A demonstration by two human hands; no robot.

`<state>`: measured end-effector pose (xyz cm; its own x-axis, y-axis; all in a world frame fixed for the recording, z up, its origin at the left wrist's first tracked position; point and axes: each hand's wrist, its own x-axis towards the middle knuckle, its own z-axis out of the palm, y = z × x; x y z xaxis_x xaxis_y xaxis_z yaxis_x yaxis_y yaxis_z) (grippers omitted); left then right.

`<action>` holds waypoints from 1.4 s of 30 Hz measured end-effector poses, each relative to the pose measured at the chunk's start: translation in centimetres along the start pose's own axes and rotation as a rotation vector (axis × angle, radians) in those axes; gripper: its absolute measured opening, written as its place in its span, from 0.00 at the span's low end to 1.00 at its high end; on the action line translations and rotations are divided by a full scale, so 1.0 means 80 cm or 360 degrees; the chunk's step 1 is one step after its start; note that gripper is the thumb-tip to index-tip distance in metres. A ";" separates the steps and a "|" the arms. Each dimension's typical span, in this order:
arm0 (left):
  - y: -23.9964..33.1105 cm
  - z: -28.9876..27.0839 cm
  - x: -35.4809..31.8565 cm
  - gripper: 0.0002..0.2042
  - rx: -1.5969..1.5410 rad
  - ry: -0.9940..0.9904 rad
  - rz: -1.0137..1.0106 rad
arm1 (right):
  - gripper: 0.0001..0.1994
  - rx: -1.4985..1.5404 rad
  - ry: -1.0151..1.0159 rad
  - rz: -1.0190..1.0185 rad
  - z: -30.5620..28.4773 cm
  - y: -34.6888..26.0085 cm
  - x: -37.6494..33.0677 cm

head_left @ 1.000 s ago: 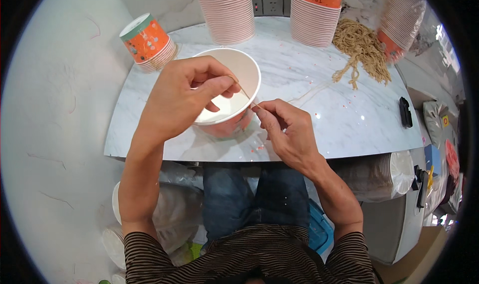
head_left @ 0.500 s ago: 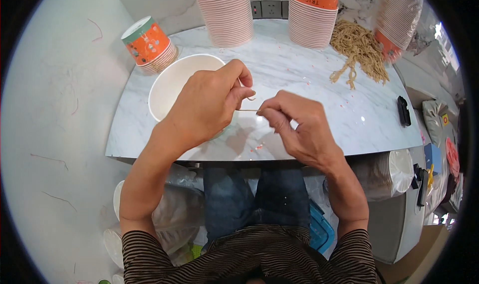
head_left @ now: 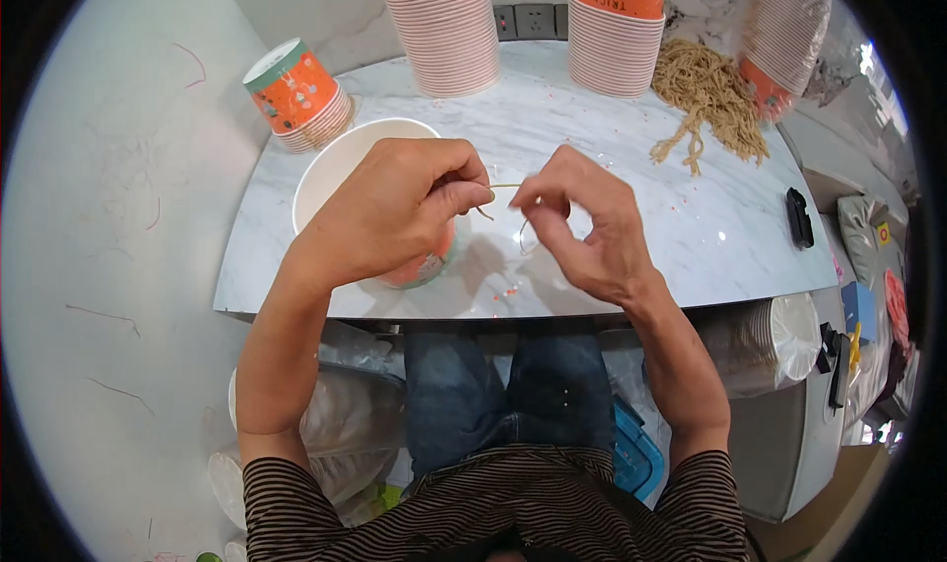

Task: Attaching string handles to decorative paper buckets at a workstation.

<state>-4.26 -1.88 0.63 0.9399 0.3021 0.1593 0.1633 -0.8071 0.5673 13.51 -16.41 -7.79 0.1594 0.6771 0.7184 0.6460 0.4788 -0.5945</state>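
A thin tan string (head_left: 506, 185) stretches a short way between my two hands above the table. My left hand (head_left: 395, 202) pinches it between thumb and forefinger, and a loose end hangs below those fingertips. My right hand (head_left: 597, 226) pinches the other side, with a loop of string hanging beneath it. Behind and below my left hand stands a large paper cup (head_left: 324, 172), white inside, its orange and green printed side partly showing under my wrist. Its near rim is hidden by that hand.
Two tall stacks of orange-and-white cups (head_left: 441, 39) (head_left: 614, 49) stand at the back. A smaller cup stack (head_left: 301, 93) leans at the left. A heap of tan strings (head_left: 705, 93) lies back right, beside wrapped cups (head_left: 784, 44). A black object (head_left: 799, 219) rests near the right edge.
My right fingertips have moved away from me, and the string between my hands sits farther off. My left hand has dropped slightly, its wrist shifting left. More of the cup's printed side shows.
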 end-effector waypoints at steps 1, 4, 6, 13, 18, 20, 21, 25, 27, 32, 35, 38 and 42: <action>-0.003 -0.001 0.000 0.05 -0.0002 0.0003 0.0002 | 0.10 0.0056 -0.0059 0.0002 0.004 0.008 -0.007; -0.010 -0.001 -0.003 0.05 -0.0044 0.0071 0.0078 | 0.13 0.0036 -0.0018 0.0047 0.020 -0.001 -0.006; -0.011 -0.001 -0.004 0.05 -0.0133 0.0067 0.0045 | 0.13 0.0007 -0.0014 0.0067 0.028 -0.004 -0.004; -0.012 -0.005 -0.011 0.05 -0.0184 0.0045 -0.0022 | 0.03 0.0237 0.0101 0.0265 0.041 -0.004 0.000; -0.020 -0.019 -0.014 0.10 -0.0447 -0.0017 -0.0146 | 0.02 0.0277 0.0128 0.0430 0.045 0.001 -0.002; -0.022 -0.019 -0.013 0.11 -0.0624 -0.0046 -0.0142 | 0.03 0.0291 0.0134 0.0481 0.051 0.004 -0.003; -0.023 -0.018 -0.013 0.13 -0.0800 -0.0075 -0.0140 | 0.03 0.0291 0.0135 0.0479 0.054 0.004 -0.004; -0.030 -0.005 -0.021 0.17 -0.0653 -0.0009 0.0056 | 0.04 0.0222 0.0021 0.0397 0.061 0.004 -0.011; -0.017 -0.006 -0.029 0.17 -0.0394 0.0034 0.0079 | 0.05 0.0246 -0.0121 0.0451 0.058 -0.007 -0.011; -0.013 0.013 -0.035 0.15 0.0041 0.0226 0.0305 | 0.07 0.0447 -0.0063 0.0531 0.048 -0.019 -0.001; -0.015 0.011 -0.036 0.11 0.0144 0.0273 0.0180 | 0.07 0.0405 -0.0094 0.0555 0.051 -0.018 -0.001; -0.016 0.008 -0.039 0.07 -0.0052 0.0322 0.0054 | 0.09 0.0532 -0.0025 0.0557 0.053 -0.018 -0.004; -0.012 0.005 -0.040 0.05 -0.0096 0.0300 -0.0031 | 0.09 0.0805 -0.0026 0.0806 0.055 -0.018 -0.008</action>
<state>-7.29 -2.31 -0.72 0.8629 0.4118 0.2929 0.1574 -0.7698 0.6185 9.20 -15.05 -8.99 0.3346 0.8911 0.3065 0.0696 0.3010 -0.9511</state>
